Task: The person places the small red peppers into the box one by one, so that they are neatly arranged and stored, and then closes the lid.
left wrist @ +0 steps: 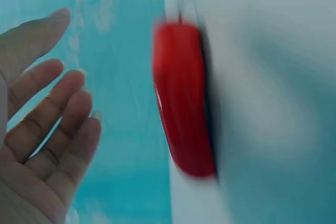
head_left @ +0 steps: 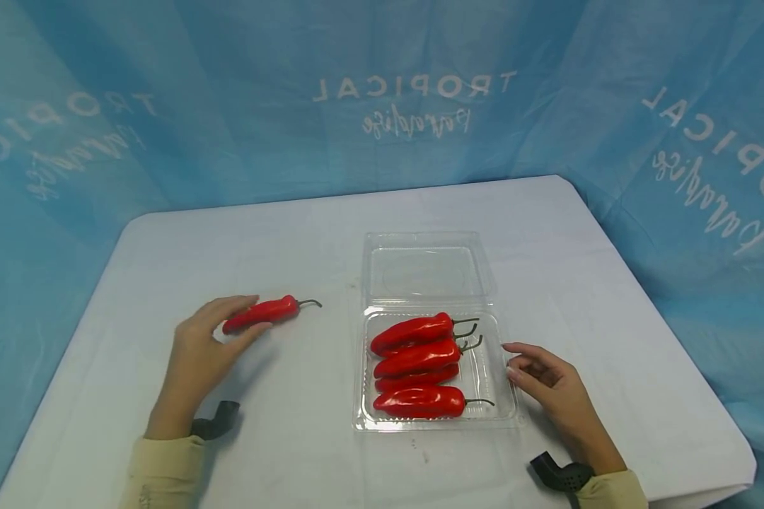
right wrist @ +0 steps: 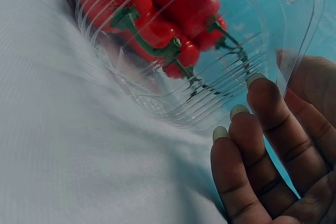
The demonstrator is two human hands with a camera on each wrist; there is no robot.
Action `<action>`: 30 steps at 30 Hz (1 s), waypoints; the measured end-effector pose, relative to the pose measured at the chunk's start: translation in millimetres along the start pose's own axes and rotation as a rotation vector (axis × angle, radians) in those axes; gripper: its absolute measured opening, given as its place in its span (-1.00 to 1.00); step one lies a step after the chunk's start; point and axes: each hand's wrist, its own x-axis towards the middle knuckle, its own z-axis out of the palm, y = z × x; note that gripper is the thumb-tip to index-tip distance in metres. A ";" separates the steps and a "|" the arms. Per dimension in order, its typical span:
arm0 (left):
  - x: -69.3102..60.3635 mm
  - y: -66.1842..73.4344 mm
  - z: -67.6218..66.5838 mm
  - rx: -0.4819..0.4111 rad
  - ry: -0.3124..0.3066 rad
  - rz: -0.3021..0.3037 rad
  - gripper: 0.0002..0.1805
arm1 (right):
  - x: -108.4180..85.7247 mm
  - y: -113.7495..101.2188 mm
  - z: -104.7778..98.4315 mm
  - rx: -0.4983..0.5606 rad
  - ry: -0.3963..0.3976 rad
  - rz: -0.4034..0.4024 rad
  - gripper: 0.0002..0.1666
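Observation:
A single red chili pepper [head_left: 269,312] lies on the white table at the left, its green stem pointing right. My left hand [head_left: 205,348] reaches over it with thumb and fingers spread around its tip end. In the left wrist view a gap shows between the fingers [left wrist: 79,124] and the pepper [left wrist: 181,98]. At the middle right stands a clear plastic clamshell box [head_left: 487,367], lid raised back, with several red peppers [head_left: 420,401] inside. My right hand [head_left: 550,382] holds the box's right rim between thumb and fingers; the lower fingers [right wrist: 268,108] lie beneath the rim.
The white-covered table [head_left: 280,438] has its far edge against a blue printed curtain [head_left: 261,106], which also hangs at both sides. The box's transparent lid [head_left: 426,272] lies folded back toward the far edge. Dark camera mounts [head_left: 216,420] sit at both wrists.

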 end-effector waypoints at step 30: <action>-12.6 -67.8 -2.8 -0.012 -0.044 -0.362 -0.53 | -2.5 -5.6 0.3 -0.008 -0.001 0.022 -0.56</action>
